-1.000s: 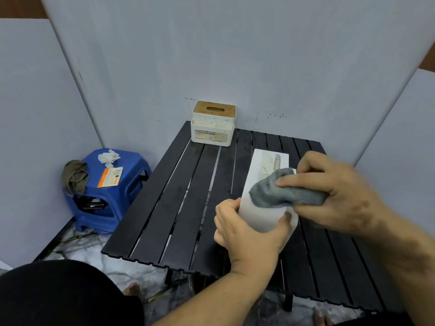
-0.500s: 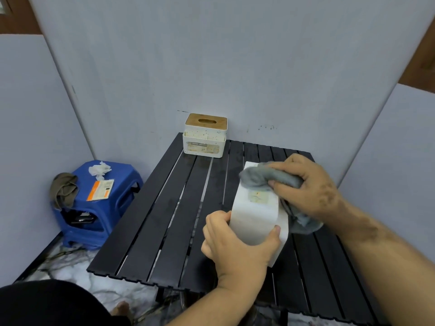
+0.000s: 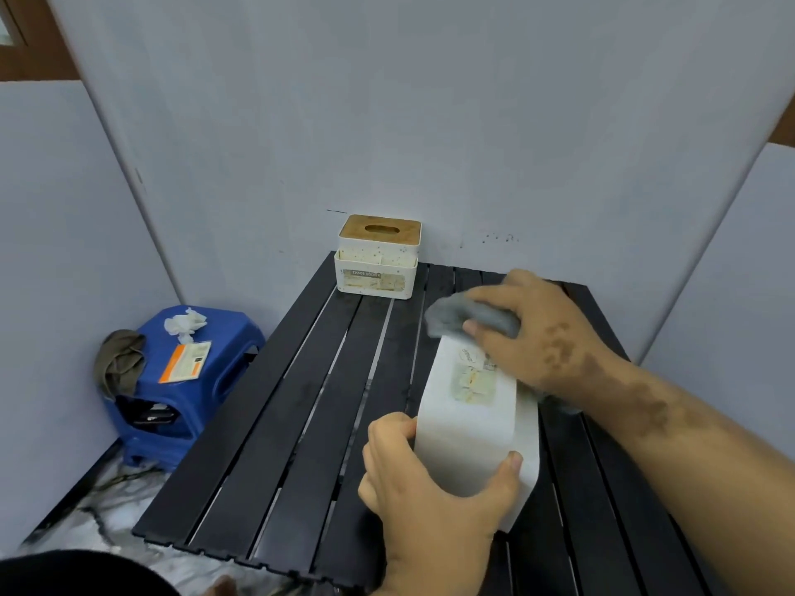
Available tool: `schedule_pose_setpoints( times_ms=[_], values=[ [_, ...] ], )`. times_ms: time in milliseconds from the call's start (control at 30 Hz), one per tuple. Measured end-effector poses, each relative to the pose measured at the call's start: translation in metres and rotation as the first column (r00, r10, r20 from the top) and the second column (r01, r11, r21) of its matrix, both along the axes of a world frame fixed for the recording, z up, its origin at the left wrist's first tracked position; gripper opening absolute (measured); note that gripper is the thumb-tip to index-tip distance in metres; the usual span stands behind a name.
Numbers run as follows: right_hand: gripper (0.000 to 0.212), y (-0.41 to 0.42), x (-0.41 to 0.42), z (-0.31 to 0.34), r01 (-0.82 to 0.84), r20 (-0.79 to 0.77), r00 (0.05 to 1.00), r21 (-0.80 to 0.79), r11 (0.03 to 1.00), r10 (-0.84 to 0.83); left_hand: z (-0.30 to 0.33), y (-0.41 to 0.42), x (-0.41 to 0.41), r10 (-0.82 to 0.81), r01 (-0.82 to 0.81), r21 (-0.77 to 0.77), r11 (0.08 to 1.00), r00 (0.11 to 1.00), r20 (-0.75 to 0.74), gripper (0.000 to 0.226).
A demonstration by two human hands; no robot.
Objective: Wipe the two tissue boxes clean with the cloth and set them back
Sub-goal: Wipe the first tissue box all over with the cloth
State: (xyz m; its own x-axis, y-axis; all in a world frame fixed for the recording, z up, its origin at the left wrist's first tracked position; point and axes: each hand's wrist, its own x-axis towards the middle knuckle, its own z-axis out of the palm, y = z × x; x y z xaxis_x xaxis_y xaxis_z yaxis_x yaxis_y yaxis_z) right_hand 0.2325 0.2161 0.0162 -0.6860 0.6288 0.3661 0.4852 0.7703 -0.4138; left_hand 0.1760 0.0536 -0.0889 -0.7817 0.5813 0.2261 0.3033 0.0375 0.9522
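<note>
A plain white tissue box (image 3: 469, 428) with a faded label lies lengthwise on the black slatted table (image 3: 301, 415). My left hand (image 3: 426, 479) grips its near end, thumb on the right side. My right hand (image 3: 537, 337) holds a grey cloth (image 3: 469, 318) bunched against the far end of that box. A second tissue box (image 3: 377, 262), white with a wooden slotted lid, stands upright at the table's far edge by the wall, apart from both hands.
Grey panels wall in the table at the back and on both sides. A blue plastic stool (image 3: 180, 380) stands left of the table, carrying a crumpled tissue, an orange-and-white packet and a brown rag. A dark shape sits at the bottom left.
My right hand has slid the cloth along the white box from its near half to its far end. The left hand has kept its grip on the near end.
</note>
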Motion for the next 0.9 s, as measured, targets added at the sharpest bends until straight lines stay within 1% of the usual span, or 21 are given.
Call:
schedule_pose_setpoints(
  times_ms=[67, 100, 133, 167, 233, 300, 367, 400, 433, 467, 500, 533, 567, 600, 633, 667, 700, 767, 833, 900],
  values=[
    [0.031, -0.015, 0.000, 0.001, -0.179, 0.045, 0.983, 0.039, 0.983, 0.177, -0.001, 0.000, 0.002, 0.008, -0.008, 0.011, 1.000, 1.000, 0.010, 0.080],
    [0.031, -0.015, 0.001, 0.003, -0.195, 0.056, 0.980, 0.035, 0.980, 0.193, -0.001, 0.000, 0.002, 0.010, -0.010, 0.016, 1.000, 1.000, 0.005, 0.080],
    [0.029, -0.010, 0.001, 0.004, -0.151, 0.048, 0.987, 0.015, 0.988, 0.151, -0.002, 0.000, 0.002, 0.010, -0.010, 0.016, 1.000, 1.000, -0.005, 0.080],
    [0.026, -0.002, 0.002, 0.005, -0.070, 0.025, 0.997, -0.021, 0.997, 0.071, -0.002, 0.000, 0.002, 0.005, -0.005, 0.011, 1.000, 1.000, -0.013, 0.080],
    [0.016, 0.012, 0.004, 0.004, 0.070, -0.040, 0.996, -0.168, 0.983, -0.078, -0.003, 0.000, 0.003, -0.011, 0.011, 0.004, 1.000, 1.000, -0.010, 0.080],
    [0.011, 0.018, 0.006, 0.001, 0.118, -0.108, 0.981, -0.330, 0.937, -0.161, -0.003, -0.002, 0.006, -0.021, 0.020, 0.012, 1.000, 1.000, 0.013, 0.080],
    [0.009, 0.021, 0.008, -0.001, 0.149, -0.117, 0.970, -0.398, 0.905, -0.211, -0.001, -0.005, 0.009, -0.020, 0.019, 0.021, 1.000, 1.000, 0.020, 0.081],
    [0.013, 0.021, 0.011, -0.003, 0.180, -0.101, 0.964, -0.424, 0.888, -0.244, 0.000, -0.007, 0.011, -0.018, 0.018, 0.018, 1.000, 1.000, 0.017, 0.081],
    [0.020, 0.022, 0.014, -0.003, 0.222, -0.079, 0.953, -0.467, 0.856, -0.291, 0.001, -0.008, 0.012, -0.017, 0.016, 0.010, 1.000, 1.000, 0.018, 0.081],
    [0.023, 0.022, 0.018, -0.004, 0.242, -0.074, 0.940, -0.543, 0.804, -0.333, 0.001, -0.009, 0.013, -0.017, 0.017, -0.002, 1.000, 1.000, 0.025, 0.082],
    [0.024, 0.022, 0.022, -0.005, 0.232, -0.082, 0.929, -0.629, 0.742, -0.360, 0.002, -0.011, 0.014, -0.023, 0.023, -0.013, 1.000, 0.999, 0.036, 0.082],
    [0.025, 0.021, 0.026, -0.005, 0.221, -0.091, 0.922, -0.674, 0.705, -0.376, 0.002, -0.011, 0.015, -0.031, 0.032, -0.023, 0.999, 0.998, 0.047, 0.082],
    [0.026, 0.020, 0.030, -0.006, 0.197, -0.106, 0.930, -0.667, 0.718, -0.353, 0.003, -0.012, 0.015, -0.039, 0.041, -0.029, 0.999, 0.998, 0.057, 0.082],
    [0.023, 0.018, 0.032, -0.007, 0.179, -0.123, 0.943, -0.595, 0.783, -0.309, 0.004, -0.013, 0.015, -0.046, 0.048, -0.035, 0.998, 0.997, 0.060, 0.082],
    [0.016, 0.014, 0.034, -0.008, 0.161, -0.136, 0.957, -0.479, 0.863, -0.255, 0.005, -0.013, 0.015, -0.052, 0.053, -0.037, 0.998, 0.998, 0.047, 0.081],
    [0.009, 0.008, 0.035, -0.006, 0.125, -0.148, 0.970, -0.367, 0.922, -0.191, 0.006, -0.014, 0.014, -0.057, 0.058, -0.037, 0.998, 0.998, 0.023, 0.079],
    [0.015, 0.001, 0.036, -0.004, 0.085, -0.139, 0.982, -0.273, 0.958, -0.127, 0.007, -0.014, 0.014, -0.061, 0.061, -0.038, 0.997, 0.998, 0.004, 0.078],
    [0.027, -0.012, 0.036, -0.001, -0.032, -0.104, 0.994, -0.161, 0.986, 0.015, 0.010, -0.014, 0.013, -0.071, 0.071, -0.041, 0.997, 0.997, 0.003, 0.076],
    [0.031, -0.028, 0.035, 0.000, -0.125, -0.045, 0.992, -0.100, 0.987, 0.121, 0.013, -0.015, 0.012, -0.071, 0.071, -0.048, 0.996, 0.997, 0.008, 0.076],
    [0.033, -0.043, 0.036, 0.004, -0.183, 0.016, 0.983, -0.036, 0.983, 0.183, 0.014, -0.015, 0.011, -0.059, 0.059, -0.059, 0.997, 0.998, 0.001, 0.076]
  ],
)
